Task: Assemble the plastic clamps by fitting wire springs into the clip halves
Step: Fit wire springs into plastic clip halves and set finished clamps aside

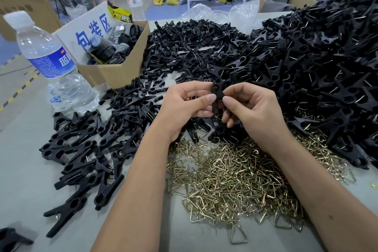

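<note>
Clip halves [216,96], two black ones by the look of it, are held together upright above the middle of the tabletop [26,170]; the left hand [184,106] pinches them from one side between thumb and curled fingers, and the right hand [248,106] pinches from the other, thumbs nearly touching; whether a wire spring is already seated can't be told, since the fingers cover the lower part.

Stuff that could go wrong from here, as a guess: the halves could be slid out of line if the pinch is loosened, so the round holes near the top wouldn't match; a spring pushed in crooked could be popped out and lost among the springs [235,180] heaped near the front edge; a fingertip could be nipped if the halves snap shut.

Loose black parts [194,47] are piled toward the back edge, finished-looking clamps [81,149] lie toward the left edge, and a bigger heap [327,67] sits at the right; a dropped half would be swallowed up fast. The water bottle [47,57] and the cardboard box [114,67] at the back left are well apart from the hands.
</note>
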`<action>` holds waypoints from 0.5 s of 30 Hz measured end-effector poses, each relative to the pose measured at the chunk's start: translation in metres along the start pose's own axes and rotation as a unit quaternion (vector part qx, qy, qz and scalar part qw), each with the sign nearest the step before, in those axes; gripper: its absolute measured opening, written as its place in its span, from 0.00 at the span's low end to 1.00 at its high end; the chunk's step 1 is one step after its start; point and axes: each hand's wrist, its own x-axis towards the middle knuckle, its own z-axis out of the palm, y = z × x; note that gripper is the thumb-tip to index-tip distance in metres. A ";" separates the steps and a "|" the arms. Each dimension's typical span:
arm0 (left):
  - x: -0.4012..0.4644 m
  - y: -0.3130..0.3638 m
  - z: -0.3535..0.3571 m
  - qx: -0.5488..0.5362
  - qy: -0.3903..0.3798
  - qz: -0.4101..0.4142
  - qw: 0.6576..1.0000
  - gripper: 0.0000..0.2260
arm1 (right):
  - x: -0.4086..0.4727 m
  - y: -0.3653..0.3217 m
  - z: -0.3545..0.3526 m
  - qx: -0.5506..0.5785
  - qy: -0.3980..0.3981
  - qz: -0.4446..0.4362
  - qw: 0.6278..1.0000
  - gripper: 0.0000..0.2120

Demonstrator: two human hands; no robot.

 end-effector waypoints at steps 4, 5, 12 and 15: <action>-0.003 0.004 -0.008 -0.009 -0.065 0.000 0.998 0.19 | 0.001 -0.002 -0.009 -0.002 -0.043 -0.001 0.999 0.04; -0.003 0.005 -0.009 0.000 -0.070 0.004 0.998 0.17 | 0.001 -0.003 -0.009 -0.003 -0.051 0.003 0.999 0.04; 0.000 0.007 -0.023 -0.006 0.051 0.048 0.997 0.11 | -0.004 -0.014 0.001 -0.316 -0.058 -0.121 0.939 0.06; 0.002 0.005 -0.027 -0.008 0.116 0.060 0.991 0.10 | -0.009 -0.020 0.011 -0.431 -0.214 -0.131 0.867 0.08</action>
